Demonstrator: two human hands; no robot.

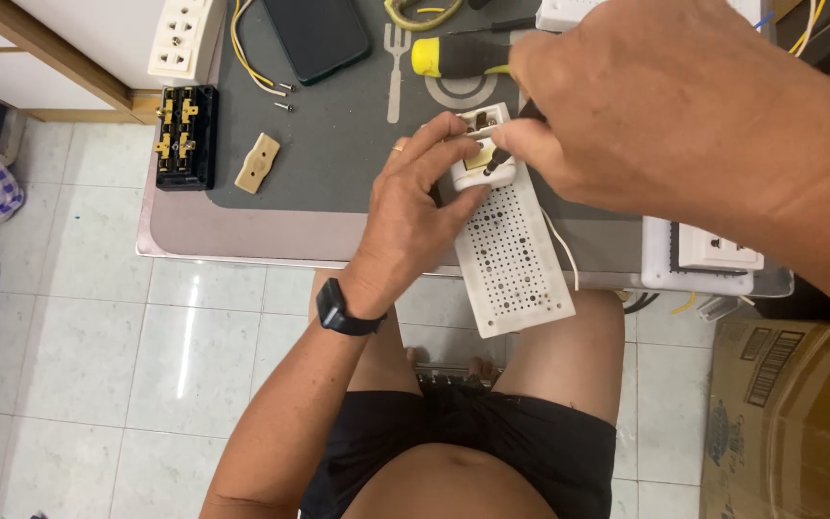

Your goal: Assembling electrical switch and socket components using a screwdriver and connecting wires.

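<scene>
I am looking down at a crowded surface [242, 235] with a dark grey mat [338, 144] lying on it. A yellow-and-black screwdriver [458, 55] is lying just behind the hands, a dark phone [317, 36] is sitting further back, and a black terminal block with brass contacts [184, 136] is resting at the mat's left edge beside a small beige wooden piece [257, 162]. A white socket strip [183, 37] is sitting at the back left, and another white socket plate [713, 252] is lying at the right.

The left hand [415, 207] is gripping the white perforated plastic box [511, 250], its fingers clamped on the box's upper end at the surface's front edge. The right hand [665, 106] is covering much of that end, its fingers pinched together on a thin dark tool [503, 154] touching the box's open socket part.

Pale glossy floor tiles [79, 356] are showing below, and a cardboard carton [790, 413] is standing at the right.
</scene>
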